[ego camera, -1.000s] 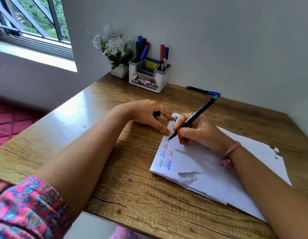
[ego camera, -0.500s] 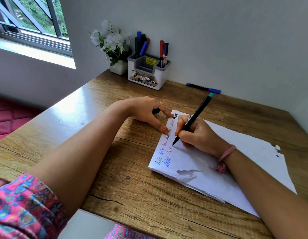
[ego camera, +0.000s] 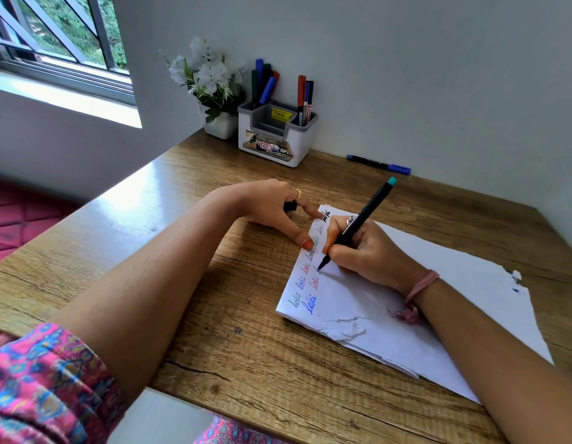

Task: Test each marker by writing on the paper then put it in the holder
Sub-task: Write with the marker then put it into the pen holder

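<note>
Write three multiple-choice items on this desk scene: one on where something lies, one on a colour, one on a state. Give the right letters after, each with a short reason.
1. Where does the loose blue marker lie?
A. on the desk by the wall, right of the holder
B. inside the holder
C. on the paper

2. What colour is the end of the marker in the right hand?
A. red
B. teal
C. yellow

3. What is the tip of that black marker doing?
A. capped and lifted above the desk
B. pointing at the window
C. uncapped and down on the paper

Answers:
1 A, it lies flat on the desk near the wall, beside the holder.
2 B, the raised end shows teal.
3 C, the bare tip meets the paper beside the written words, while the left hand steadies the paper's edge.
</note>
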